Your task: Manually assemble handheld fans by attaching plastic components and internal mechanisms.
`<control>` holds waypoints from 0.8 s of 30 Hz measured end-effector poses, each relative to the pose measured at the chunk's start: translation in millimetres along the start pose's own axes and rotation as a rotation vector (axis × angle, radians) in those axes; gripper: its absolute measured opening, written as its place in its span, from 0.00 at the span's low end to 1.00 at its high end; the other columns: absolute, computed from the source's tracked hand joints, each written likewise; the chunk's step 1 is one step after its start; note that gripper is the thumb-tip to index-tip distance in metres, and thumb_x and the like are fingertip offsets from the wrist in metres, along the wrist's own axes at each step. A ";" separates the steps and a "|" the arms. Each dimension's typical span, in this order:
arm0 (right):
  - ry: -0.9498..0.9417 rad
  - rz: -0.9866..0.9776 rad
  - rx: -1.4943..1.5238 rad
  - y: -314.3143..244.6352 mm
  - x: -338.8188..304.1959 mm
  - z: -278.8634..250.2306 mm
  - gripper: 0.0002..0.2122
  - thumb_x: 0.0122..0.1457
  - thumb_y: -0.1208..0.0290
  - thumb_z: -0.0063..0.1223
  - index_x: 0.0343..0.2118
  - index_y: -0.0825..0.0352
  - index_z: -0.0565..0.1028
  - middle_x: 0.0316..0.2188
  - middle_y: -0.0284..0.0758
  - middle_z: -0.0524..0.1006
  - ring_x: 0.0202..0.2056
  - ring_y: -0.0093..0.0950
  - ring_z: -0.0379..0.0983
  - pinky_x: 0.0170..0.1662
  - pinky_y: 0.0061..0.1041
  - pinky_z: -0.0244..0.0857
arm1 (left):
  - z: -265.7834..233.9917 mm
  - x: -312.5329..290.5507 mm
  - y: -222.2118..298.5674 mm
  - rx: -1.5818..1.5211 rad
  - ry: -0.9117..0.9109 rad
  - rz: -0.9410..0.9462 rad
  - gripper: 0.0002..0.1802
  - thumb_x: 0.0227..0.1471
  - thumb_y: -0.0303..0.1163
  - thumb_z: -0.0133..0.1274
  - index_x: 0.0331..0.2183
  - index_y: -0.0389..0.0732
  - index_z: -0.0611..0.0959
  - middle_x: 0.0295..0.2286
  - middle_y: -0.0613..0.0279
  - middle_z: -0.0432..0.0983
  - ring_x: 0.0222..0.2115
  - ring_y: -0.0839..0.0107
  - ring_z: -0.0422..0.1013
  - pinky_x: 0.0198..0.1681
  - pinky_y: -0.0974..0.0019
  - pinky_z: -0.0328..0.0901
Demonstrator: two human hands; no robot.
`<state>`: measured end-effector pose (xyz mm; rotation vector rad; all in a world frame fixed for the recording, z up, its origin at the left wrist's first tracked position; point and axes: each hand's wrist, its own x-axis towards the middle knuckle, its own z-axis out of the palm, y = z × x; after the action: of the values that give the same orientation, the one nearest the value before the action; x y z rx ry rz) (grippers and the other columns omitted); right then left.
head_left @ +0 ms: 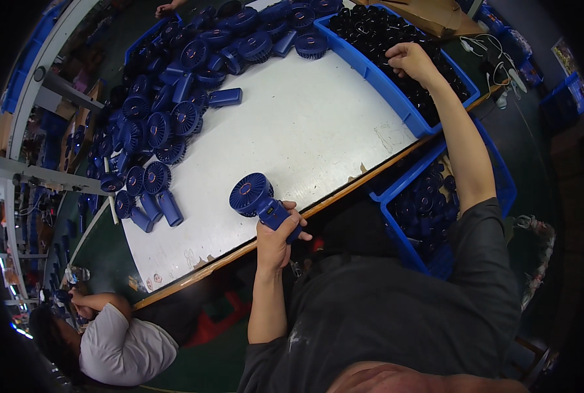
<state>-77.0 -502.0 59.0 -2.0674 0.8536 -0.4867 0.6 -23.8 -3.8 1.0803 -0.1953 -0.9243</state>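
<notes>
While left grip clasps a fan left of the box, right grip is over its black parts. Right hold: cannot tell.

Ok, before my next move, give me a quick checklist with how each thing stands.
1. Fan held in left hand: ok, by its handle.
2. Slotted front of that fan visible: ok.
3. Held fan apart from the piled fans: ok, white table shows between.
4. Right hand over the black parts: ok.
5. Part in right grip: cannot tell, fingers are curled.
</notes>
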 end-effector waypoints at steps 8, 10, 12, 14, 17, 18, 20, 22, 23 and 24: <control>0.004 0.021 0.030 -2.3 2.1 -1.3 0.12 0.55 0.78 0.56 0.42 0.72 0.78 0.29 0.34 0.79 0.28 0.21 0.74 0.31 0.21 0.71 | 3.0 1.9 0.2 0.019 -0.010 -0.009 0.16 0.52 0.21 0.56 0.44 0.28 0.73 0.29 0.55 0.73 0.31 0.66 0.75 0.25 0.65 0.78; 0.032 0.018 0.102 -1.7 1.3 -3.3 0.12 0.55 0.78 0.56 0.42 0.72 0.78 0.29 0.34 0.79 0.28 0.21 0.74 0.31 0.21 0.71 | 3.1 1.4 -0.9 0.034 -0.015 -0.002 0.17 0.52 0.21 0.56 0.44 0.28 0.73 0.29 0.55 0.73 0.31 0.66 0.75 0.25 0.65 0.78; 0.020 0.025 0.163 2.3 2.8 -4.1 0.12 0.55 0.78 0.57 0.42 0.72 0.78 0.29 0.33 0.79 0.28 0.21 0.73 0.31 0.21 0.71 | 3.9 2.2 -0.3 0.037 -0.010 -0.010 0.17 0.52 0.22 0.56 0.44 0.28 0.73 0.29 0.55 0.73 0.31 0.66 0.75 0.25 0.65 0.78; 0.029 0.027 0.169 1.9 2.3 -4.3 0.13 0.54 0.77 0.58 0.44 0.72 0.78 0.29 0.33 0.79 0.27 0.20 0.73 0.30 0.20 0.69 | 4.0 3.0 -0.2 0.037 -0.009 -0.016 0.17 0.52 0.22 0.57 0.44 0.28 0.73 0.29 0.55 0.73 0.31 0.66 0.75 0.25 0.65 0.78; 0.061 0.018 0.159 -2.8 -0.6 -4.7 0.15 0.54 0.76 0.58 0.45 0.72 0.77 0.29 0.33 0.79 0.26 0.19 0.72 0.27 0.19 0.66 | 4.3 4.0 -1.2 0.035 -0.010 -0.017 0.17 0.52 0.22 0.57 0.44 0.28 0.73 0.29 0.55 0.73 0.31 0.66 0.75 0.25 0.65 0.78; 0.068 0.026 0.093 -5.2 -1.7 -5.8 0.15 0.54 0.75 0.59 0.45 0.72 0.77 0.29 0.32 0.79 0.26 0.18 0.72 0.26 0.18 0.63 | 5.1 4.7 -1.0 0.035 -0.013 -0.017 0.17 0.52 0.22 0.57 0.44 0.28 0.72 0.29 0.55 0.73 0.31 0.66 0.75 0.25 0.65 0.78; 0.093 -0.010 0.177 -2.7 0.2 -5.8 0.15 0.55 0.75 0.58 0.45 0.73 0.77 0.29 0.32 0.79 0.26 0.18 0.72 0.27 0.17 0.64 | 6.4 5.4 -0.2 0.041 -0.017 -0.018 0.18 0.52 0.22 0.56 0.44 0.28 0.72 0.29 0.55 0.73 0.31 0.66 0.75 0.25 0.65 0.78; 0.075 -0.044 0.332 -5.9 -4.6 -5.9 0.18 0.56 0.76 0.57 0.49 0.75 0.73 0.30 0.33 0.78 0.28 0.20 0.73 0.29 0.18 0.67 | 8.4 5.5 -0.5 0.043 -0.015 -0.016 0.18 0.52 0.22 0.56 0.44 0.28 0.72 0.29 0.55 0.73 0.31 0.66 0.75 0.25 0.65 0.78; 0.078 -0.055 0.397 -10.3 -9.4 -2.9 0.19 0.57 0.76 0.56 0.51 0.75 0.72 0.30 0.32 0.77 0.28 0.19 0.73 0.30 0.18 0.68 | 10.1 6.2 0.4 0.039 -0.023 -0.015 0.18 0.52 0.22 0.56 0.45 0.28 0.72 0.30 0.54 0.73 0.31 0.66 0.75 0.25 0.65 0.78; 0.081 -0.067 0.462 -15.5 -14.1 2.6 0.20 0.57 0.77 0.56 0.53 0.75 0.70 0.30 0.31 0.76 0.28 0.19 0.72 0.31 0.18 0.68 | 12.9 7.9 2.5 0.036 -0.032 -0.014 0.18 0.53 0.22 0.56 0.45 0.27 0.72 0.30 0.54 0.73 0.32 0.66 0.75 0.25 0.65 0.78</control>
<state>-79.0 -483.8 69.6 -1.6619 0.6454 -0.7339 -0.2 -37.7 2.4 1.1014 -0.2319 -0.9545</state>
